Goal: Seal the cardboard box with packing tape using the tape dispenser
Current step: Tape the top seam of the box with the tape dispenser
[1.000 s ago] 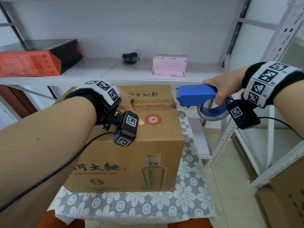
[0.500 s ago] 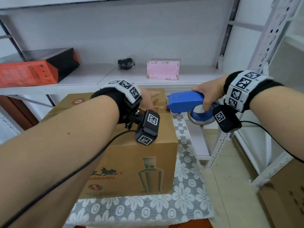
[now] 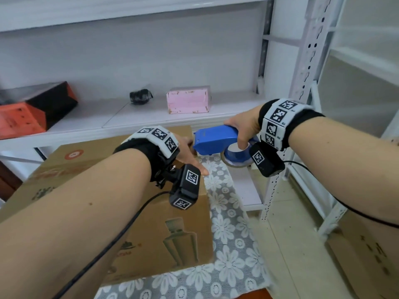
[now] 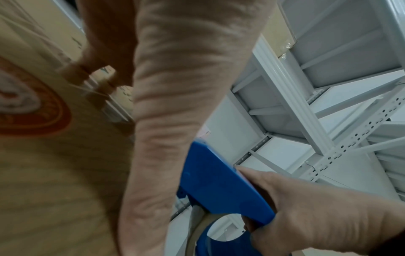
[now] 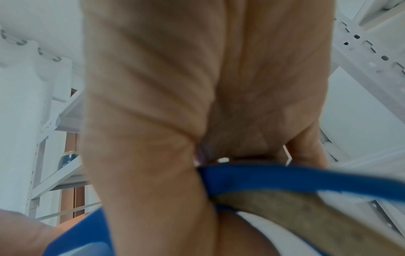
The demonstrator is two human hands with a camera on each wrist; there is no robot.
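Note:
A brown cardboard box (image 3: 71, 169) printed with a bottle picture stands on a lace cloth. My left hand (image 3: 187, 149) lies on its top near the far right edge with the fingers stretched out; in the left wrist view the left hand (image 4: 175, 86) reaches to the far edge of the box (image 4: 43, 164). My right hand (image 3: 241, 130) grips the blue tape dispenser (image 3: 213, 140) by its handle, just off the box's far right corner. Its nose almost touches the left hand. The tape roll (image 3: 233, 161) hangs below it. The wrist views show the dispenser (image 4: 219, 181) and the roll (image 5: 285, 207) close up.
A white metal shelf behind the box carries a pink box (image 3: 187, 99), a small black object (image 3: 140, 96) and an orange-and-black carton (image 3: 32, 113). A shelf upright (image 3: 302, 83) stands right of the dispenser. The floral cloth (image 3: 226, 244) covers the stand. Another cardboard box (image 3: 367, 255) sits low right.
My left hand has slid across the box top toward its far right edge. The right hand has brought the dispenser leftward, closer to that corner and the left hand.

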